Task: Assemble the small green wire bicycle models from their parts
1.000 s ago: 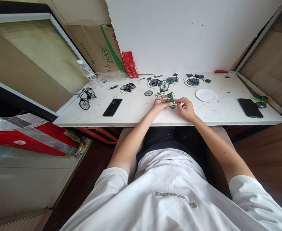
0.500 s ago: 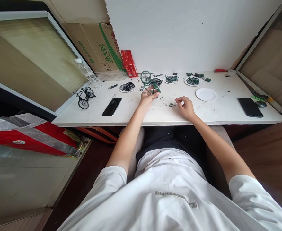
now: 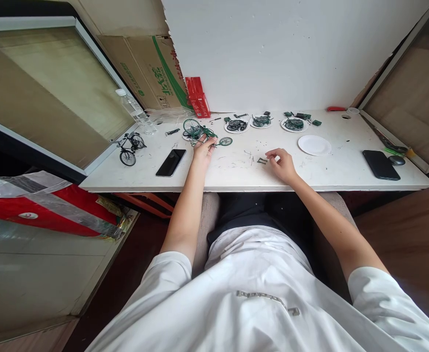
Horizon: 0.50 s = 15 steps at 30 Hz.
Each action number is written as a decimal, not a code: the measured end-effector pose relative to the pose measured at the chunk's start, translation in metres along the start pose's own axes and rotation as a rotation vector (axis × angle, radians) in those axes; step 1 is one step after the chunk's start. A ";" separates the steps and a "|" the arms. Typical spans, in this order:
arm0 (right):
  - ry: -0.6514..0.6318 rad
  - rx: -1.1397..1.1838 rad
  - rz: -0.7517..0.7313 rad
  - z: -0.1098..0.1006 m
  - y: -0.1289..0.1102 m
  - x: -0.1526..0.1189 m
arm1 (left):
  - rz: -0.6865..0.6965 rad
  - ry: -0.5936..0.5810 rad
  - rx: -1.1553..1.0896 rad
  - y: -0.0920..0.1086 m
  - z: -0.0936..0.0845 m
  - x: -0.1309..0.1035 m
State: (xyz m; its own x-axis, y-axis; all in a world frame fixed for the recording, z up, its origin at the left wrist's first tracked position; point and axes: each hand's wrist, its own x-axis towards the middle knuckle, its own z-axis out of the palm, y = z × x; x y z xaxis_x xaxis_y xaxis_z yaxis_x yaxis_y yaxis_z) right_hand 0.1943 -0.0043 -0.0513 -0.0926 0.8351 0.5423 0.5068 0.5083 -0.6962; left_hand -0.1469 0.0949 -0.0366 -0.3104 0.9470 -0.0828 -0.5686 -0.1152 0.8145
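My left hand (image 3: 204,148) is closed on a green model bicycle (image 3: 210,132), left of the table's middle. One wheel of the bicycle stands up at its left, over a plate with dark parts; the other lies low at its right. My right hand (image 3: 280,162) rests on the white table with its fingers curled; whether anything small is between the fingertips is too small to tell. Just left of its fingertips lies a small dark frame-shaped part (image 3: 262,161), with thin pieces (image 3: 250,156) scattered beside it.
A black model bicycle (image 3: 127,147) and a phone (image 3: 171,163) are at the left. Plates with parts (image 3: 236,126) line the back. An empty plate (image 3: 314,145), another phone (image 3: 380,164) and a dark mouse-like object (image 3: 396,159) are at the right. A bottle (image 3: 137,111) stands back left.
My left hand has moved left with the green bicycle, which has turned so that both wheels show. The plate behind its former place is uncovered. My right hand has barely moved.
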 end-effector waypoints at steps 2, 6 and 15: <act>-0.006 -0.006 -0.004 0.000 0.000 0.000 | 0.002 -0.005 -0.011 0.000 -0.001 0.001; -0.012 -0.002 -0.002 0.000 -0.001 0.000 | -0.011 -0.008 -0.024 -0.001 0.000 -0.001; -0.033 0.005 0.011 0.001 0.002 0.000 | -0.002 0.006 0.081 -0.002 0.005 -0.008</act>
State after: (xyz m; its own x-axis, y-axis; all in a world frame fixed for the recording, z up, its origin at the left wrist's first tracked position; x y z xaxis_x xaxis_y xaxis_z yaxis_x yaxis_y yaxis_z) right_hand 0.1941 -0.0032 -0.0533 -0.1150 0.8472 0.5187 0.5037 0.4998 -0.7047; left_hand -0.1396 0.0890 -0.0350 -0.3139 0.9454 -0.0880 -0.5055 -0.0879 0.8583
